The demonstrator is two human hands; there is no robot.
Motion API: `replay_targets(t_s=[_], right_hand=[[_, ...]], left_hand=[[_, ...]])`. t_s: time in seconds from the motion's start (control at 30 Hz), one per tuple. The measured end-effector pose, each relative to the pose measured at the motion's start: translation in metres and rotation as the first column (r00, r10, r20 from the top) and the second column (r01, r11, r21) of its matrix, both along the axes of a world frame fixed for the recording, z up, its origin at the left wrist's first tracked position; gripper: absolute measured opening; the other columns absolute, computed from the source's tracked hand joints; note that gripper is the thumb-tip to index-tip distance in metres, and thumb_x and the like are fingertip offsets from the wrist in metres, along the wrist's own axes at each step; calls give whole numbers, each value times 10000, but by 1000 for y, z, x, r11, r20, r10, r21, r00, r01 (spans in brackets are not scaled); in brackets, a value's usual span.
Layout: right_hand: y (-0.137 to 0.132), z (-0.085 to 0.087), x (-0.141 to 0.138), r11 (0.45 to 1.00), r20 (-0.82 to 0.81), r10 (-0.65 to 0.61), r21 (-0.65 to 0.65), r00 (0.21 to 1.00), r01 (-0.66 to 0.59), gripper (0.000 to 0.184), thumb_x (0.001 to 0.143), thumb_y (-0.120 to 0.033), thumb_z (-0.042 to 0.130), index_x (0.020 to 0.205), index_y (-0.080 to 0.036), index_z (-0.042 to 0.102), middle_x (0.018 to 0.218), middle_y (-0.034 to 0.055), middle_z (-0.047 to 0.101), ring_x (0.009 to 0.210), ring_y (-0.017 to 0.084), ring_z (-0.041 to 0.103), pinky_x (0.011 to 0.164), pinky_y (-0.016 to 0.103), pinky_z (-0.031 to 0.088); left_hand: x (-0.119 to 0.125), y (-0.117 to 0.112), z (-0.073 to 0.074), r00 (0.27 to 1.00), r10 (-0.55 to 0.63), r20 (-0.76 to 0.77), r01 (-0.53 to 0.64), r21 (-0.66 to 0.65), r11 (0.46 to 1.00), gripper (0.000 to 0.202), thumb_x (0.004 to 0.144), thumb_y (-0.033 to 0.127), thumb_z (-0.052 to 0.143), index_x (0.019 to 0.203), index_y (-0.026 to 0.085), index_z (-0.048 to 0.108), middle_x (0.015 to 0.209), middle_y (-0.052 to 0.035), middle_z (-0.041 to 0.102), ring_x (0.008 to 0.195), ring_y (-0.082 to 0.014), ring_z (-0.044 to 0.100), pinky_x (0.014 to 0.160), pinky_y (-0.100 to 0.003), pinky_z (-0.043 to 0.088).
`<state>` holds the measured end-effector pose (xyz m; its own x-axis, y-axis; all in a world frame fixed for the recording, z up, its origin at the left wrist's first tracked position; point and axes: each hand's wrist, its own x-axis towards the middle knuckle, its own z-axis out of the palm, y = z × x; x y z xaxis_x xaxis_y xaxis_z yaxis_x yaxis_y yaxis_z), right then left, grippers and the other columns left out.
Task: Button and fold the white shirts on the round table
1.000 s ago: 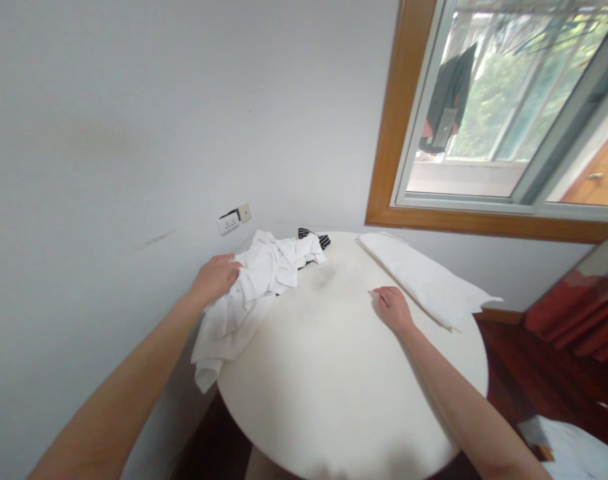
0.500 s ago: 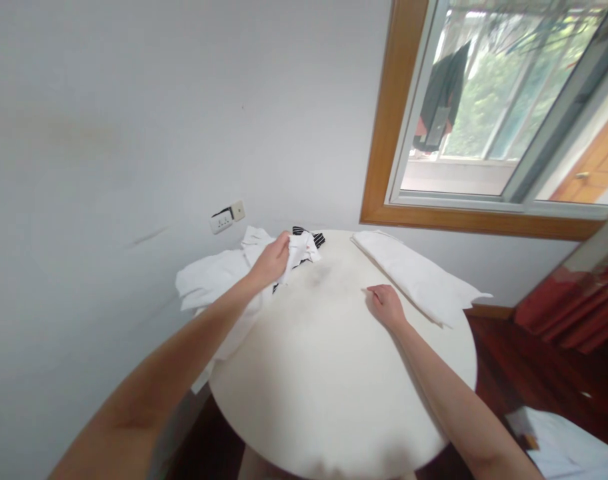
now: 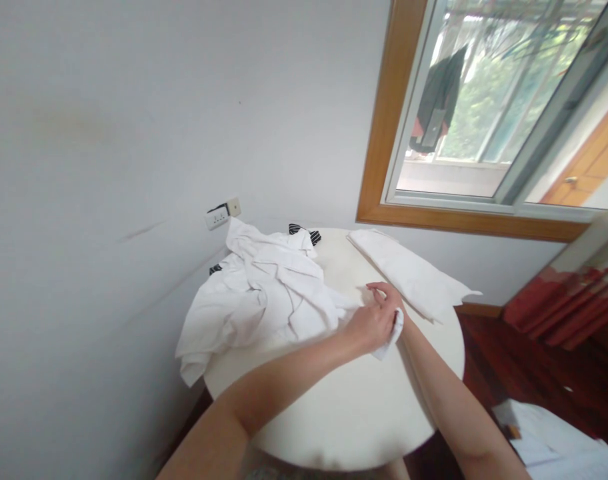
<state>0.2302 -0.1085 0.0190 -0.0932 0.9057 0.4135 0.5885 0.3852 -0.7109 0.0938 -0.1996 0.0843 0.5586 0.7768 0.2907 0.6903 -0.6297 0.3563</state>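
A crumpled white shirt (image 3: 264, 297) lies spread over the left half of a round white table (image 3: 354, 413), one edge hanging off the left rim. My left hand (image 3: 368, 325) reaches across the table and grips an end of the shirt near the middle. My right hand (image 3: 384, 293) sits just behind it, fingers curled beside the same bit of cloth; whether it grips the cloth is hidden by my left hand.
A folded white cloth (image 3: 409, 273) lies at the table's back right under the wood-framed window (image 3: 379, 133). A black-and-white striped garment (image 3: 304, 233) peeks out behind the shirt. A wall socket (image 3: 219, 215) sits at the left; red wooden floor is at the right.
My left hand has pulled part of the white shirt rightward across the table to meet my right hand, spreading the shirt open. My right hand has barely moved.
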Motion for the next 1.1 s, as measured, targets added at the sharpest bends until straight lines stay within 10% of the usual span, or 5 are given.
replay_targets(t_s=[0.2,0.37,0.63,0.93,1.1], right_hand=[[-1,4,9,973,-9,219,-71,976,-219,339,833,-336,450,1010,-174,689,875,56,727,896,208,646,872,342,458],[-10,7,-7,932,22,341,-137,940,-335,352,836,-345,465,1043,-176,693,917,64,728,904,206,646,874,338,460],[-41,25,-54,914,326,391,-28,861,-405,371,912,-470,447,1024,-232,709,927,51,710,890,199,605,846,326,428],[-51,9,-100,958,416,183,126,891,-256,642,864,-422,553,1422,-170,359,1215,130,590,1118,251,500,923,395,382],[-50,10,-105,925,373,277,147,885,-352,372,790,-107,504,1083,-266,669,984,36,686,998,199,556,991,415,302]], left_hand=[[-2,-30,-45,975,-202,91,210,-92,973,172,921,259,373,938,208,537,821,-42,661,782,-176,624,696,-291,469],[-23,-28,-29,930,-361,68,357,69,932,195,902,220,426,903,182,618,922,-58,675,928,-171,598,890,-308,441],[-115,35,16,963,134,232,-202,301,932,186,887,177,448,934,180,628,958,-58,677,958,-180,579,910,-343,450],[-198,57,0,846,438,305,-533,454,714,201,881,221,447,950,172,629,1032,-98,654,1027,-228,552,961,-393,407],[-219,62,-7,732,578,360,-681,413,605,338,857,265,462,1161,158,566,1214,-149,559,1183,-278,463,1038,-460,327]])
